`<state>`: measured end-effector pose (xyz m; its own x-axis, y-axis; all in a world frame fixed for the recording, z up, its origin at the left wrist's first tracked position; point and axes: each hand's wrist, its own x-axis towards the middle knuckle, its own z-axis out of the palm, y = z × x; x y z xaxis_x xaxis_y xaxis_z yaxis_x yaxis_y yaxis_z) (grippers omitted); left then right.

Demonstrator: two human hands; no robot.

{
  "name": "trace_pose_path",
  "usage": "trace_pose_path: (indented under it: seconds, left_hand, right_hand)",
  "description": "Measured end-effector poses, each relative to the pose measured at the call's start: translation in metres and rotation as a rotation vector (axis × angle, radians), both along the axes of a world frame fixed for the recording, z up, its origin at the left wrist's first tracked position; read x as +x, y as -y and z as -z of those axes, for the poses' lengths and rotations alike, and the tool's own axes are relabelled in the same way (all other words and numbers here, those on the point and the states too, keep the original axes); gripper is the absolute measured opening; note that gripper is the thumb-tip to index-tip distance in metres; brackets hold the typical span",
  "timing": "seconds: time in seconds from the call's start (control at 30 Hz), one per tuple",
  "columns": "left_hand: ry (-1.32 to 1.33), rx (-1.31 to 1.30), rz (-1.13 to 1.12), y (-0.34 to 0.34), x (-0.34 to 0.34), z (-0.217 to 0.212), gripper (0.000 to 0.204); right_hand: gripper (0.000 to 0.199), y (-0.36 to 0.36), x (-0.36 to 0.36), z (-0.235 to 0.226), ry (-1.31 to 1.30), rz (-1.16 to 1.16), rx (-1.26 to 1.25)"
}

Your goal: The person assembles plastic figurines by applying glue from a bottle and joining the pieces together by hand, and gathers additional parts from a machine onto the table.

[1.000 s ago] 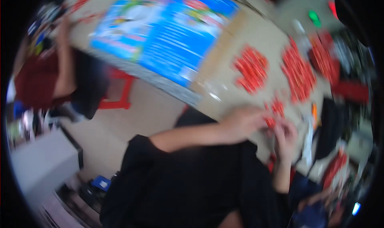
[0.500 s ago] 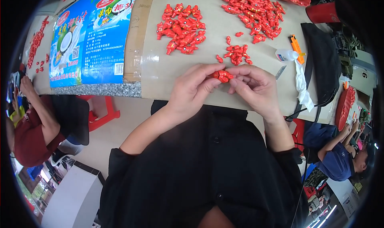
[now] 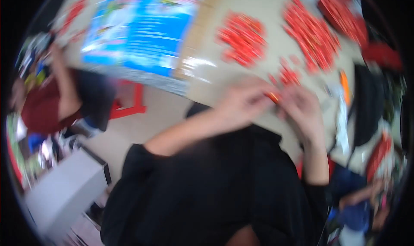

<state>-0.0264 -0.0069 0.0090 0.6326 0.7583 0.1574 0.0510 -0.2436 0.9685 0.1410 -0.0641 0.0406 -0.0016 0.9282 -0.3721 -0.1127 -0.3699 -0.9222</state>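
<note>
Motion blurs the whole head view. My left hand (image 3: 245,100) has its thumb and fingers pinched on a small glossy red piece (image 3: 273,97) with a gold-coloured mark. At the other end of that piece, the bent fingers of my right hand (image 3: 305,106) close in against it. Both hands are just over the table's near edge. Right beyond the fingertips lies a small cluster of red parts (image 3: 288,76). Farther off are a heap of red pieces (image 3: 243,39) to the left and a larger heap (image 3: 311,34) to the right.
A blue printed cardboard sheet (image 3: 157,34) covers the table at left. Toward the right lie an orange-handled tool (image 3: 344,86), a white tissue (image 3: 342,129) and a black bag (image 3: 368,103). A red tray (image 3: 343,15) of pieces stands far right. People sit at both sides.
The view has swung, so the table, heaps and hands appear shifted right and tilted, now blurred. The red piece is still between my hands.
</note>
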Motion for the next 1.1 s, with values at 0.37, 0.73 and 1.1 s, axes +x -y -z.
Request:
trace_pose_path:
  seconds: [0.37, 0.73, 1.1]
  left_hand:
    - [0.196, -0.035, 0.066, 0.003, 0.006, 0.012, 0.014]
    - [0.244, -0.002, 0.178, -0.009, 0.007, 0.001, 0.011]
    - [0.274, -0.455, 0.150, -0.017, 0.003, 0.007, 0.016]
  right_hand:
    - [0.006, 0.011, 0.001, 0.022, 0.040, 0.098, 0.045]
    - [0.011, 0.023, 0.005, 0.003, 0.183, 0.176, 0.032]
    - [0.042, -0.022, 0.006, -0.025, 0.446, 0.256, 0.016]
